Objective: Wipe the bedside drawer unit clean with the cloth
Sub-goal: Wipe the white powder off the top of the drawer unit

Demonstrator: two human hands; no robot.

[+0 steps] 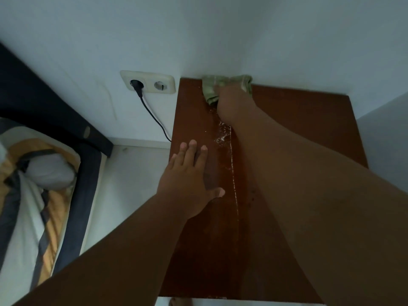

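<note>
Near edge of the drawer unit [287,133] is closest to the camera: glossy red-brown top, flat slab, serving as the worktop. Left hand [189,182] lies flat on it near the left edge, fingers spread, holding nothing, looks like bracing. A wet streak [233,164] with beaded droplets runs lengthwise near-to-far up the middle of the top, just right of that hand. Farther back, right hand [231,102] sits on the cloth [212,89]; fingers are hidden behind the hand, so grip reads as clamped on it, pressing down. Cloth is pale green, soft, crumpled, at the back edge touching the wall [220,29]. Streak lies straight back toward the camera from the cloth, so a pull along that axis probably covers it. Socket [147,85] with black cable [152,117] sits left, apart.
</note>
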